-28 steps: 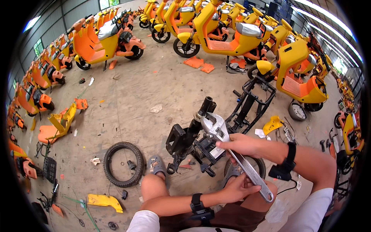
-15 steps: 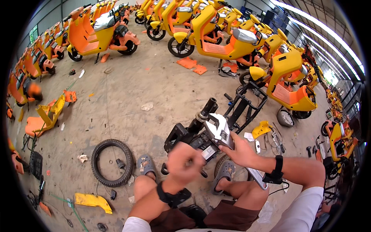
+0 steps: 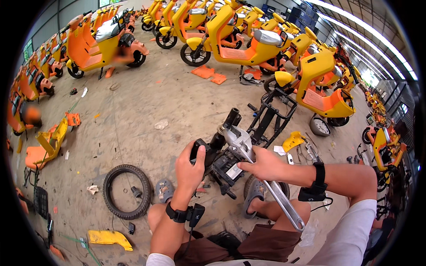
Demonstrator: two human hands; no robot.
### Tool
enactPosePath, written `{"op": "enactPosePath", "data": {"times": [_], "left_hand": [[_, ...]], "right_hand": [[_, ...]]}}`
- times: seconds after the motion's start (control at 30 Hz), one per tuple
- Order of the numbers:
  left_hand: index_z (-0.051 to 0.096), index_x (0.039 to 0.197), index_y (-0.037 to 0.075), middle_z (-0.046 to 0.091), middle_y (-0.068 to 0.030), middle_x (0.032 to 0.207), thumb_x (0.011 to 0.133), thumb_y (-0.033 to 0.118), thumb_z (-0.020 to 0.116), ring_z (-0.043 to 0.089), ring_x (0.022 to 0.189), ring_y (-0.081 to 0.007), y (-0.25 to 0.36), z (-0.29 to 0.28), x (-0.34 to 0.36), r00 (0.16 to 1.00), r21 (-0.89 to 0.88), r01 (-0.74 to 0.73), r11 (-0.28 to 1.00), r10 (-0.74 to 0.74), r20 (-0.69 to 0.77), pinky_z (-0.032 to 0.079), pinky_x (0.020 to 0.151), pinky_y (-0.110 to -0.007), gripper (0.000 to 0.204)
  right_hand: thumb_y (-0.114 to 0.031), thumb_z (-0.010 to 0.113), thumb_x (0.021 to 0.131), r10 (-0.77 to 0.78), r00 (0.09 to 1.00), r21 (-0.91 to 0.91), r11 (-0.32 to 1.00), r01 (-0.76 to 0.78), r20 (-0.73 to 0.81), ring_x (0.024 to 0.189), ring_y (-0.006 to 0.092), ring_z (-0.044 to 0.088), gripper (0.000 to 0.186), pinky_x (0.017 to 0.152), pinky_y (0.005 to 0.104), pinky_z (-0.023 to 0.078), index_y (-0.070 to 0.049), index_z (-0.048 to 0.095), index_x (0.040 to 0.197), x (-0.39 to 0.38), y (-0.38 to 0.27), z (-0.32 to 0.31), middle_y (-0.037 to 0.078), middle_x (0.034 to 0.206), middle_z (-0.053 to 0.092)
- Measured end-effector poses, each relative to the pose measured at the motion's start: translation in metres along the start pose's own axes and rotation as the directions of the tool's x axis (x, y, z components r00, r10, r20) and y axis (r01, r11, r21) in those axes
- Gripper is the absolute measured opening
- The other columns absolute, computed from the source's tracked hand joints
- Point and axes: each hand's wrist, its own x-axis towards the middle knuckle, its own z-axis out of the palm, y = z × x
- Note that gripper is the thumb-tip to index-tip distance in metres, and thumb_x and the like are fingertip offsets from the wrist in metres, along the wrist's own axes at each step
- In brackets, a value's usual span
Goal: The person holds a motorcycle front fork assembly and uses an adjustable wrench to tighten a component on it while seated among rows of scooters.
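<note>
I sit on the concrete floor with a black scooter steering part (image 3: 220,150) between my feet. My left hand (image 3: 190,167) grips the left side of that black part. My right hand (image 3: 265,163) is closed around the shaft of a large silver adjustable wrench (image 3: 262,177). The wrench's jaw sits on the fitting near the top of the black tube (image 3: 230,122); its handle runs down past my right knee. Both wrists carry black bands.
A bare black scooter frame (image 3: 273,113) lies just beyond the part. A loose tyre (image 3: 128,191) lies left of my foot, a yellow panel (image 3: 108,238) nearer. Rows of yellow and orange scooters (image 3: 248,40) ring the floor. Small tools and a yellow cover (image 3: 293,142) lie at right.
My left hand left the wrench handle near my lap and rose onto the black part. The wrench stays on the fitting in my right hand.
</note>
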Motion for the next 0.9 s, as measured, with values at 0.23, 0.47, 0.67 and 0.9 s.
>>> {"op": "enactPosePath", "data": {"times": [0.23,0.47,0.67,0.9], "left_hand": [[0.062,0.112,-0.006,0.067,-0.0242,0.102,0.090,0.037,0.062,0.065,0.096,-0.0348,-0.009,-0.002,0.001,1.000,0.029,-0.006,1.000,0.007,-0.024,0.049,0.084,-0.037,0.048],[0.062,0.113,-0.006,0.067,-0.0235,0.103,0.090,0.039,0.063,0.065,0.098,-0.0318,-0.015,0.010,-0.001,0.999,-0.034,-0.010,0.999,0.009,-0.036,0.049,0.085,-0.036,0.050],[0.063,0.112,-0.006,0.069,-0.0190,0.098,0.090,0.033,0.064,0.065,0.090,-0.0234,-0.020,0.002,0.006,0.999,-0.095,0.024,0.995,-0.021,0.035,0.049,0.083,-0.033,0.044],[0.058,0.113,-0.002,0.065,-0.0166,0.090,0.083,0.032,0.071,0.063,0.083,-0.0236,-0.007,0.011,-0.004,0.996,0.013,-0.092,0.996,0.092,-0.004,0.049,0.077,-0.034,0.047]], "right_hand": [[-0.015,0.065,0.079,0.008,1.000,0.304,0.953,0.001,-0.029,0.051,0.0161,0.061,0.029,0.045,0.0323,0.048,0.009,0.052,0.088,-0.007,-0.016,0.018,0.011,0.065,0.060],[0.002,0.062,0.078,0.037,0.999,0.737,0.676,-0.021,-0.005,0.059,0.0202,0.063,0.025,0.044,0.0339,0.051,0.007,0.048,0.098,-0.022,-0.043,0.052,0.014,0.079,0.060],[0.004,0.059,0.081,0.006,0.994,0.882,0.461,0.096,-0.112,0.054,0.0174,0.058,0.037,0.045,0.0340,0.051,0.001,0.043,0.115,-0.021,-0.028,0.076,0.009,0.074,0.055],[0.007,0.054,0.078,-0.111,0.931,0.803,0.479,0.356,-0.346,0.047,0.0136,0.055,0.082,0.040,0.0291,0.047,-0.009,0.015,0.148,-0.042,0.042,0.074,0.009,0.086,0.054]]}}
